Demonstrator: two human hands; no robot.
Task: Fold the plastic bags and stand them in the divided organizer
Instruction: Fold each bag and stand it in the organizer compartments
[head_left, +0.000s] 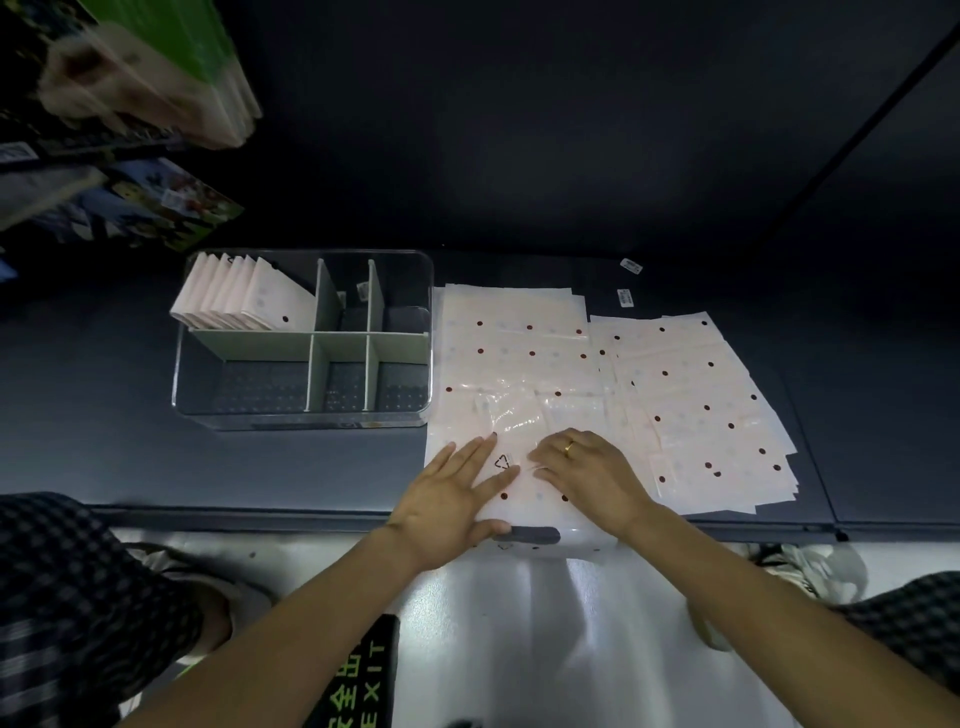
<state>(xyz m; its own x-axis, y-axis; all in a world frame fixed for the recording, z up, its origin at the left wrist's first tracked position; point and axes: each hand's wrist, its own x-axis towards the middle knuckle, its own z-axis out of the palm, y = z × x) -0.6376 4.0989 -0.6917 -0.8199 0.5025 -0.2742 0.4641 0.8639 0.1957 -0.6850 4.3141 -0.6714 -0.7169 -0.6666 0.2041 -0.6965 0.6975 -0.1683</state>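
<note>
So the dark table (519, 156) takes up most of the view, and off past the left hand's fingertips, up and to the left, sits the clear divided organizer (304, 338) with pale green dividers; its back-left compartment already has a row of folded bags (234, 299) standing on edge, leaning a bit. Right beyond the fingers of both hands is the stack of flat plastic bags (514, 353), and there's a second fanned-out pile (696, 410) off to the side of the right hand's knuckles. The bag being worked on (524, 483) lies right under both sets of fingers, its near edge hanging over the table's front edge by the wrists. Left hand (452, 499) is flat on it, palm down, fingers straight and spread, thumb out along the near edge. Right hand (587, 473) is palm down too, fingers bent and bunched at the tips against the plastic between the two hands, looks like it's pinching a crease, ring on one finger. Bags are pale pink, glossy, with dark red and faint blue dots, and a little recycling triangle (502, 461) sits between the two hands' fingertips.
</note>
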